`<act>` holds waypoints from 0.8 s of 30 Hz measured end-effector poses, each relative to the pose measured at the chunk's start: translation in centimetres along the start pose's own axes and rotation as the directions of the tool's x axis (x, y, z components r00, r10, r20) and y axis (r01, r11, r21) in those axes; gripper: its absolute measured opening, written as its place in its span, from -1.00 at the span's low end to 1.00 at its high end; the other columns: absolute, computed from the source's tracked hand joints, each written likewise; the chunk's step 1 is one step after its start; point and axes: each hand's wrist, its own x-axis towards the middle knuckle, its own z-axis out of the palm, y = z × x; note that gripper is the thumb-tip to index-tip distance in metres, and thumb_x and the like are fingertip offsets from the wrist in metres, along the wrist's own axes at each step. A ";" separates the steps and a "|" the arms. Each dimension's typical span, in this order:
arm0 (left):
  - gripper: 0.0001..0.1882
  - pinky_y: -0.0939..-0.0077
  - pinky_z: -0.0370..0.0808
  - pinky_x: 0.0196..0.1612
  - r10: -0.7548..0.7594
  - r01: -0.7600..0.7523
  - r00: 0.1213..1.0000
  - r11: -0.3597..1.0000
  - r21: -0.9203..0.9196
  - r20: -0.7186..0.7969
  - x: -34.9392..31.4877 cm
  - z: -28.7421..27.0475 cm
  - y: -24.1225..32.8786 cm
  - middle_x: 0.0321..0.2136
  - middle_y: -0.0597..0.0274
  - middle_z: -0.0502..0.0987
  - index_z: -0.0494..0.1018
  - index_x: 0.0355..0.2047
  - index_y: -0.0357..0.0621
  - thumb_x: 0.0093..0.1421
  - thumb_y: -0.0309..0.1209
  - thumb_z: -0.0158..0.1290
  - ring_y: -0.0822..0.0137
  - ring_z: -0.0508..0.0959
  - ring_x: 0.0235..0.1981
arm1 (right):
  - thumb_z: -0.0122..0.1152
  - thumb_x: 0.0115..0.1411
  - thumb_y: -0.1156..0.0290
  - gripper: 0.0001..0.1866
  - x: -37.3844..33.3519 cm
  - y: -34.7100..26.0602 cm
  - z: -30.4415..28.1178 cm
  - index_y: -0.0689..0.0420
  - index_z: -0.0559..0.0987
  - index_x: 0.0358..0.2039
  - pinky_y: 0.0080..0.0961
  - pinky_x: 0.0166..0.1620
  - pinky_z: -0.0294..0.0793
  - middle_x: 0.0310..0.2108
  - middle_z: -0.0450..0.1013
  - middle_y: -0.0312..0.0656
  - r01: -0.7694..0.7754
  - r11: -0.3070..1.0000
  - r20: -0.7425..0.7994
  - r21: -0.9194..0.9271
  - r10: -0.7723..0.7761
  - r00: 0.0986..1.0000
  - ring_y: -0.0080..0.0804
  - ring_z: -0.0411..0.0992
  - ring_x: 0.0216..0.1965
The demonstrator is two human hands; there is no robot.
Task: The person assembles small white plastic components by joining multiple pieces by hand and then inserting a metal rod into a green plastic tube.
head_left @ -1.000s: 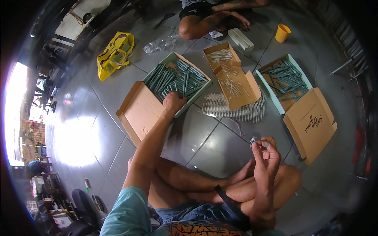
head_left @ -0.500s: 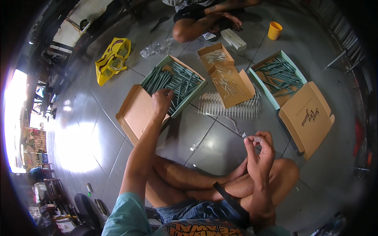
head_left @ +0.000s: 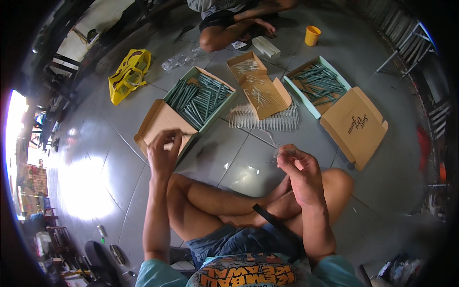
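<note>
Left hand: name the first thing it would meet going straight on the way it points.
Probably the brown lid, which lies under and ahead of the left hand; the hand's height is unclear, so it might pass over.

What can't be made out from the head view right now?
In the head view:
- Left hand: thin dark thing in its grip, too blurred to identify.
- Right hand: pale thing in its grip, too small and blurred.
- Co-worker: upper part cut off by the top edge.
- Yellow bag: inside mostly hidden by its folds.
</note>
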 end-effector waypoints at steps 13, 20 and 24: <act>-0.72 0.51 0.58 -0.19 -0.120 0.800 0.385 0.538 -0.266 0.915 -21.9 -5.7 5.0 -0.28 0.16 0.58 0.60 -0.17 -0.27 0.30 -0.28 0.12 0.45 0.58 -0.28 | 0.32 0.18 0.55 -0.95 -5.2 -1.4 3.4 0.20 0.62 -0.33 -0.58 -0.01 0.30 -0.23 0.34 -0.35 -0.011 1.000 -0.007 -0.027 0.011 1.000 -0.60 0.32 -0.14; -0.73 0.36 0.61 -0.18 -0.267 0.801 0.576 -0.006 -0.599 0.773 -30.1 -3.9 2.1 -0.24 0.01 0.60 0.47 -0.11 -0.22 0.28 -0.32 0.14 0.25 0.63 -0.25 | 0.32 0.19 0.52 -0.96 -5.0 -0.1 4.0 0.17 0.62 -0.35 -0.62 -0.06 0.28 -0.24 0.34 -0.37 -0.101 0.995 0.035 0.017 0.100 0.994 -0.65 0.33 -0.19; -0.65 0.31 0.65 -0.21 -0.415 0.784 0.570 0.015 -0.621 0.709 -32.1 -2.9 4.2 -0.29 0.03 0.63 0.41 0.08 -0.29 0.32 -0.42 0.06 0.23 0.65 -0.30 | 0.33 0.18 0.50 -0.95 -5.2 0.2 4.7 0.17 0.62 -0.36 -0.61 -0.01 0.25 -0.25 0.35 -0.37 -0.124 0.992 0.055 0.006 0.124 0.991 -0.64 0.32 -0.18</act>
